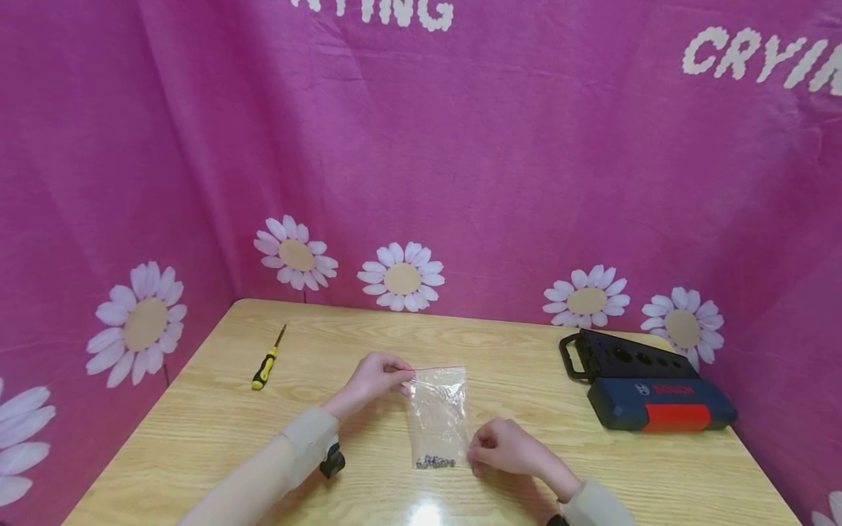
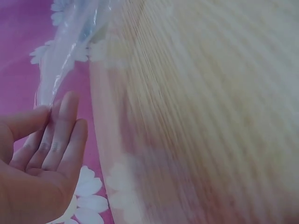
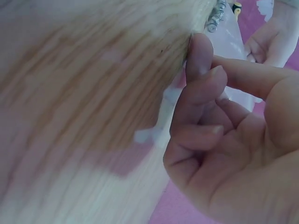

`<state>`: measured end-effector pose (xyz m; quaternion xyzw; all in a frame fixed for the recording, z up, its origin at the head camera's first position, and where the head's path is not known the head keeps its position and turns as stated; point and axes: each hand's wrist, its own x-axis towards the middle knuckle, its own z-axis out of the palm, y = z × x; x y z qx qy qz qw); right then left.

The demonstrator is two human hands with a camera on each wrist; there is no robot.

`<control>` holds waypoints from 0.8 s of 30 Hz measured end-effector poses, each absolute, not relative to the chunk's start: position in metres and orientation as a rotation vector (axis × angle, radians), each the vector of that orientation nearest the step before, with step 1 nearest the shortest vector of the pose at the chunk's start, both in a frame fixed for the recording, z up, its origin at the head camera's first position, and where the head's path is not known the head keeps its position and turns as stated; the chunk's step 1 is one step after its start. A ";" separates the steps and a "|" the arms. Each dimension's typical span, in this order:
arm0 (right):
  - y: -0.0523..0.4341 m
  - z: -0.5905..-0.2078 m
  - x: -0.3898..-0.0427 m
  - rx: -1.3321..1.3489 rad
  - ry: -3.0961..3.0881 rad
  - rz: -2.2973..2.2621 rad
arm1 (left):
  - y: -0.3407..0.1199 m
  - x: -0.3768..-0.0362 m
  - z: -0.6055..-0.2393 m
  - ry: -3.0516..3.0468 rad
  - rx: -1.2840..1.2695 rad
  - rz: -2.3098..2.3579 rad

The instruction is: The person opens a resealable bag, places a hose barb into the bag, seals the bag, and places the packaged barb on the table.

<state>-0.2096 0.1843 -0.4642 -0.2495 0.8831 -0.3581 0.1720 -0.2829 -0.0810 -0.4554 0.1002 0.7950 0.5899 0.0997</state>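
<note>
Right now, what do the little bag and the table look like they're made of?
Bag: thin clear plastic film, glossy and creased, see-through to the small metal pieces inside. Table: wood or wood-look laminate, pale grain lines, shiny glare near the front edge.

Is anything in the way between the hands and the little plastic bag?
No. The left hand pinches the top corner of the plastic bag, and the right hand pinches its bottom corner. The screwdriver and blue case lie off to the sides.

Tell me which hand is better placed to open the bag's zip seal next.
Left, probably. The left hand already pinches the clear bag at its red zip edge, while the right hand pinches the bottom corner beside the screws, away from the seal.
</note>
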 end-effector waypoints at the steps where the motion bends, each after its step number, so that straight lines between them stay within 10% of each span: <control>1: 0.184 -0.464 -0.209 -0.715 2.543 -0.980 | -0.080 -0.285 -0.456 2.370 0.301 1.719; 24: 0.170 -0.453 -0.203 -0.564 2.789 -0.551 | -0.061 -0.314 -0.475 2.833 0.472 1.137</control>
